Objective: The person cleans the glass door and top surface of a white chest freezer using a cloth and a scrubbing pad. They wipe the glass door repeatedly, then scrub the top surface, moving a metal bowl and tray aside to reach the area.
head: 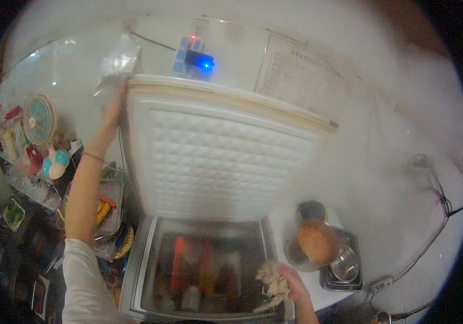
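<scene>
A chest freezer [136, 279] stands before me with its white quilted lid [223, 158] raised. My left hand [118, 107] is up at the lid's left edge near the top corner, holding it; its fingers are partly hidden. Down by the freezer's front right rim, my right hand [294, 281] grips a crumpled beige cloth [274, 281]. Inside the freezer, a red-orange upright thing [178, 259] and other contents look blurred through the haze.
Right of the freezer, a white surface [328, 297] bears a round brown thing [318, 241], a clear bowl [344, 263] and a black tray [360, 279]. Leftward are a fan [41, 119] and a basket [113, 190] with orange vegetables [103, 210]. A lit power adapter [199, 60] hangs behind the lid.
</scene>
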Motion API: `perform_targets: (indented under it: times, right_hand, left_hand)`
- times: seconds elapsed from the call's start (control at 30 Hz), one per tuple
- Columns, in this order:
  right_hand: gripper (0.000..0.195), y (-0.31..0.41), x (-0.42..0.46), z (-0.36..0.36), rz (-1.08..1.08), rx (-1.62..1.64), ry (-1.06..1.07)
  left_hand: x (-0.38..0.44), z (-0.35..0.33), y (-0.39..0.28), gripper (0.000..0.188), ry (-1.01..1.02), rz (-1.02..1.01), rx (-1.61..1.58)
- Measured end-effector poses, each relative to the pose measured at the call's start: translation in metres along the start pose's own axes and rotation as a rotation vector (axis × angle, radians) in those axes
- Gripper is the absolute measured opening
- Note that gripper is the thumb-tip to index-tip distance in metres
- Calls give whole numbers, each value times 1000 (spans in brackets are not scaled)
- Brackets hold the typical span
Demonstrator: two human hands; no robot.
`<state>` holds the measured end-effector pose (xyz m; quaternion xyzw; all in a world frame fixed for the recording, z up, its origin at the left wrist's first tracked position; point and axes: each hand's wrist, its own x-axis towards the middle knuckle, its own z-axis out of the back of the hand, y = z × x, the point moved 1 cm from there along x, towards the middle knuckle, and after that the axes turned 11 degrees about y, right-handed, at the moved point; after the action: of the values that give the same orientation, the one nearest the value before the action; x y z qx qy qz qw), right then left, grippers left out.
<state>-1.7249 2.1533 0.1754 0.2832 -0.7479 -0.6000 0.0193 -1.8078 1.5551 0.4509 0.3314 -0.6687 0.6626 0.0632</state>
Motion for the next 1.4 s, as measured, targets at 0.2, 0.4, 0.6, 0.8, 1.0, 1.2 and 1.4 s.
perform_targets:
  times: [0.2, 0.4, 0.6, 0.8, 1.0, 1.2, 1.4]
  right_hand:
    - [58, 32, -33, 16, 257, 307, -16]
    - [76, 35, -96, -1, 469, 116, 35]
    - [84, -38, -165, 41, 434, 241, -294]
    - [89, -60, -205, 21, 366, 127, -232]
    - [59, -97, -225, 0, 219, 147, -369]
    - [52, -139, -211, -18, -42, 620, -351]
    - [54, -177, -213, -42, -288, 423, -171]
  left_hand:
    - [-136, 7, -22, 61, 27, -48, -62]
    - [-328, 33, 4, 69, -349, -31, -370]
    - [-441, 53, 51, 77, -243, -71, -126]
    - [-478, 39, 49, 57, -168, -64, -90]
    - [-510, 30, 47, 42, -110, 29, -60]
    - [-528, 17, -10, 86, -113, 574, -369]
    - [-557, 48, 10, 65, -109, 798, -380]
